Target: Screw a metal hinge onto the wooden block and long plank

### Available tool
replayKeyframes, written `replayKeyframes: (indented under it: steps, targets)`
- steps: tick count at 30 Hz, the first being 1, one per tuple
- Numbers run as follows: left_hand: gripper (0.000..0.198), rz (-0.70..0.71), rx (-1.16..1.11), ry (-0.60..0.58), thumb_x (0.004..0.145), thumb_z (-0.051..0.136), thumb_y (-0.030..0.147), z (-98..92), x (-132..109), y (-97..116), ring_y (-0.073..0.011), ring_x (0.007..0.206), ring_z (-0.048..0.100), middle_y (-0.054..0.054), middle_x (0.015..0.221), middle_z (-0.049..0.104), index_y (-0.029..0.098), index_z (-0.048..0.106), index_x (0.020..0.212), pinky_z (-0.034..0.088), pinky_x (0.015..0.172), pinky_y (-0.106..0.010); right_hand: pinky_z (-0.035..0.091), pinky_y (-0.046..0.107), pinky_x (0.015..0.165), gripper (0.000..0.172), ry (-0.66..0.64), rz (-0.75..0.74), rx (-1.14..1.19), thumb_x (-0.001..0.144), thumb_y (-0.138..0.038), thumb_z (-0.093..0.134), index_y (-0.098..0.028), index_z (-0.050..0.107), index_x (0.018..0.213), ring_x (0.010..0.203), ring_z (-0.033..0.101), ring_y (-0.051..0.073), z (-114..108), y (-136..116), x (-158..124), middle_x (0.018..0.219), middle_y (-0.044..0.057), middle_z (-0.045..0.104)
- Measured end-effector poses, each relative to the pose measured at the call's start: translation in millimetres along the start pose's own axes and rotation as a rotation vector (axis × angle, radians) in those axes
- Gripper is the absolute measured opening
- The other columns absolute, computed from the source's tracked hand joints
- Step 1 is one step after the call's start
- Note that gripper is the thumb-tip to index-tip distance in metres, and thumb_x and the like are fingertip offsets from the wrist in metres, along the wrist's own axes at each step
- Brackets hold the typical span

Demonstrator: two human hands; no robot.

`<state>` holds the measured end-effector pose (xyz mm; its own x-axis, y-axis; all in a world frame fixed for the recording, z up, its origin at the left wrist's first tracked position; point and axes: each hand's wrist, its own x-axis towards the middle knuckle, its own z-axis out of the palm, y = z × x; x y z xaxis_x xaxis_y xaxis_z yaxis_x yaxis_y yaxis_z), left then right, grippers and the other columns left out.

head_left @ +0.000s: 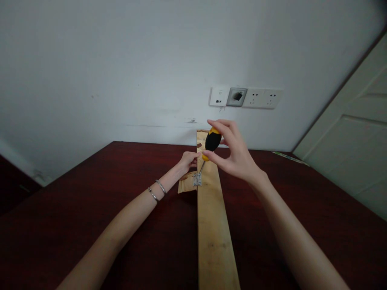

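Observation:
A long wooden plank [213, 225] lies on the dark red table, running from near me toward the wall. A metal hinge [197, 179] bridges the plank's left edge and a short piece of wood [186, 183]. My right hand [231, 151] grips a screwdriver [213, 140] with a black and yellow handle, its shaft slanting down to the hinge. Whether the tip sits in a screw is too small to tell. At the plank's left edge, just beyond the short piece, my left hand [190, 158] is closed, its fingertips partly hidden; it appears to pinch the plank's edge.
The dark red table [121, 201] meets a white wall [136, 72] at the back. Wall sockets [262, 98] and a switch plate [219, 96] are above the plank's far end. A panelled door [353, 133] stands at the right. A thin flat strip [290, 157] lies at the table's back right.

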<state>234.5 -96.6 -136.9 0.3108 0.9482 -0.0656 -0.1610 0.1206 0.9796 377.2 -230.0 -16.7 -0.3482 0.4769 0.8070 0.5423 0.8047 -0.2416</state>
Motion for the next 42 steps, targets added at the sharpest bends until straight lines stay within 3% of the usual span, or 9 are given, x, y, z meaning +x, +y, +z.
replayKeyframes:
  steps: [2, 5, 11, 18, 24, 31, 42]
  targets:
    - [0.006, -0.016, 0.007, 0.017, 0.071, 0.066, 0.015, 1.3, 2, -1, -0.0140, 0.056, 0.061, -0.008, 0.072, 0.068, 0.011, 0.066, 0.075, 0.051, 0.056, -0.026, 0.053, 0.045, 0.090, 0.059, -0.066, 0.011, 0.085, 0.087, -0.026, 0.055, -0.029, 0.035, 0.142, 0.120, 0.048, 0.026, -3, -2, 0, 0.136, 0.011, 0.043]
    - [0.008, -0.030, 0.015, 0.023, 0.070, 0.065, 0.014, 1.4, 5, -3, -0.0151, 0.057, 0.062, -0.009, 0.073, 0.068, 0.009, 0.066, 0.076, 0.052, 0.057, -0.028, 0.055, 0.042, 0.085, 0.054, -0.102, -0.013, 0.120, 0.088, -0.020, 0.049, -0.030, 0.039, 0.140, 0.113, 0.053, 0.024, -6, -2, -1, 0.131, 0.008, 0.052]
    - [0.010, -0.003, 0.002, 0.006, 0.072, 0.066, 0.018, -1.9, 6, -7, -0.0144, 0.060, 0.063, -0.009, 0.077, 0.069, 0.011, 0.067, 0.079, 0.050, 0.056, -0.025, 0.058, 0.035, 0.077, 0.050, 0.038, -0.003, 0.057, 0.085, -0.028, 0.060, -0.028, 0.045, 0.133, 0.097, 0.061, 0.020, 0, 2, -2, 0.126, 0.007, 0.056]
    - [0.012, -0.022, -0.010, -0.025, 0.072, 0.067, 0.018, -2.2, 6, -7, -0.0168, 0.063, 0.065, -0.009, 0.080, 0.069, 0.011, 0.068, 0.082, 0.052, 0.059, -0.027, 0.059, 0.033, 0.068, 0.045, 0.096, 0.025, 0.033, 0.082, -0.036, 0.066, -0.026, 0.052, 0.124, 0.085, 0.063, 0.017, 1, 5, -2, 0.120, 0.007, 0.058]
    - [0.013, -0.049, -0.021, -0.025, 0.075, 0.065, 0.020, -2.9, 11, -9, -0.0160, 0.063, 0.064, -0.009, 0.076, 0.068, 0.011, 0.067, 0.084, 0.053, 0.062, -0.028, 0.059, 0.030, 0.067, 0.046, 0.130, -0.005, 0.038, 0.080, -0.035, 0.069, -0.026, 0.053, 0.123, 0.088, 0.062, 0.017, 1, 6, -1, 0.116, 0.006, 0.059]
    - [0.007, -0.040, -0.005, -0.003, 0.073, 0.065, 0.015, -1.4, 5, -5, -0.0137, 0.059, 0.062, -0.008, 0.077, 0.068, 0.011, 0.066, 0.078, 0.051, 0.058, -0.025, 0.061, 0.029, 0.064, 0.047, 0.231, 0.082, 0.081, 0.078, -0.038, 0.070, -0.030, 0.056, 0.122, 0.096, 0.062, 0.020, -1, 1, -3, 0.115, 0.004, 0.059]
    - [0.011, -0.026, -0.032, -0.056, 0.077, 0.064, 0.018, -4.6, 10, -9, -0.0175, 0.070, 0.065, -0.007, 0.072, 0.068, 0.014, 0.067, 0.086, 0.054, 0.067, -0.029, 0.062, 0.029, 0.066, 0.045, 0.189, 0.096, 0.171, 0.077, -0.037, 0.072, -0.027, 0.058, 0.118, 0.101, 0.063, 0.022, -3, -8, -3, 0.116, 0.005, 0.061]
